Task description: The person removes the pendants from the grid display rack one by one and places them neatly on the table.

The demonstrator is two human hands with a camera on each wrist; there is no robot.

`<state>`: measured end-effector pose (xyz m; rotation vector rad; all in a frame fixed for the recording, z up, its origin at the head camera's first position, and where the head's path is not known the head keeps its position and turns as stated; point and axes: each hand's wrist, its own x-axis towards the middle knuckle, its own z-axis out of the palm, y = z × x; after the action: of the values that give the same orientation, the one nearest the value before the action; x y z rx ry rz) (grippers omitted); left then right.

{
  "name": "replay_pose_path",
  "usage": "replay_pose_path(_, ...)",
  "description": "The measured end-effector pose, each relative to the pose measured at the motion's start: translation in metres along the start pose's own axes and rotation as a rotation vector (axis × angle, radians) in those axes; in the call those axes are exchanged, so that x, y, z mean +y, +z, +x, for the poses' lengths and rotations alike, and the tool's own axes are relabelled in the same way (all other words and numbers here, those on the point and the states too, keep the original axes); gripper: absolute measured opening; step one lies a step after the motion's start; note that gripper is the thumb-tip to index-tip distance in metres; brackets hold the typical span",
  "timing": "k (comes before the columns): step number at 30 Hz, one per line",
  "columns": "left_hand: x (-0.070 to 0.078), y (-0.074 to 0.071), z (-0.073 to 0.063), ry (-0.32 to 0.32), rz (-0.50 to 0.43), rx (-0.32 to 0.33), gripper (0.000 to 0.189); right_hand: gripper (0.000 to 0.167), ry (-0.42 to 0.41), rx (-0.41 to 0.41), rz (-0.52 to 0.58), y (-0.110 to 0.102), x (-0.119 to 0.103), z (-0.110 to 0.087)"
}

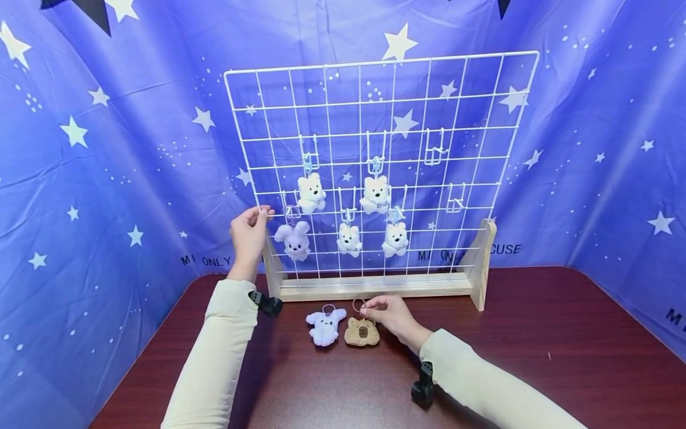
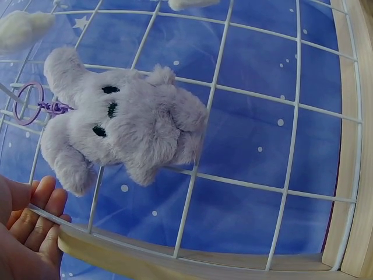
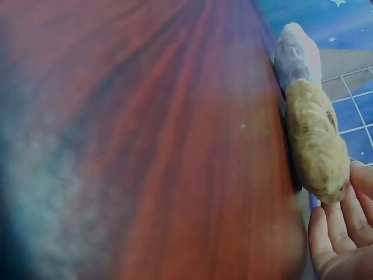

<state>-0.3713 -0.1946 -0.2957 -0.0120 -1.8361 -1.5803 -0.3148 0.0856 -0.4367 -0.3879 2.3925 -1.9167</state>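
My left hand holds the left edge wire of a white wire grid rack, thumb in front and fingers behind. Close beside it hangs a lilac rabbit plush keychain from a hook. With thumb and fingertips, my right hand pinches the top ring of a brown plush keychain with a dark brown snout. This keychain appears from its side in the right wrist view, right at the fingertips of the right hand. A pale lilac plush keychain lies just left of it on the table.
Several white bear plush keychains hang from hooks on the grid. Two hooks at the right, an upper hook and a lower hook, hold nothing. A wooden base carries the grid on the dark red table, before a blue star-patterned curtain.
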Motion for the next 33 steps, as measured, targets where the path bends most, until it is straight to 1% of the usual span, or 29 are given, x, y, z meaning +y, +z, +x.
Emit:
replay_pose_path(2, 0.000, 0.000, 0.000, -0.001, -0.001, 0.000, 0.023, 0.019, 0.006, 0.004, -0.022, 0.001, 0.001, 0.001)
replay_pose_path(3, 0.001, 0.000, -0.001, 0.000, 0.000, 0.001, 0.024, 0.018, 0.004, 0.003, -0.027, 0.001, 0.005, 0.003)
replay_pose_path(9, 0.000, -0.001, 0.000, 0.001, 0.015, 0.005, 0.023, 0.018, -0.012, -0.007, -0.051, 0.002, 0.005, 0.004)
replay_pose_path(15, -0.001, 0.000, -0.001, -0.001, 0.018, 0.005, 0.024, 0.020, -0.011, 0.058, -0.111, -0.002, -0.002, 0.004)
replay_pose_path(18, -0.001, 0.000, -0.001, 0.002, 0.010, 0.000, 0.023, 0.020, -0.030, 0.081, -0.120, -0.006, -0.010, 0.003)
replay_pose_path(21, -0.001, 0.000, -0.001, 0.008, -0.002, 0.000, 0.023, 0.022, -0.068, 0.080, -0.120, -0.013, -0.021, 0.004)
replay_pose_path(26, -0.001, 0.000, 0.000, 0.007, 0.001, 0.003, 0.023, 0.021, -0.120, 0.104, -0.145, -0.026, -0.038, 0.006)
replay_pose_path(30, -0.001, 0.000, 0.000, 0.000, 0.011, 0.007, 0.023, 0.021, -0.173, 0.126, -0.150, -0.039, -0.056, 0.006)
replay_pose_path(33, -0.001, 0.000, 0.000, 0.002, 0.005, 0.007, 0.023, 0.021, -0.212, 0.156, -0.130, -0.051, -0.072, 0.007)
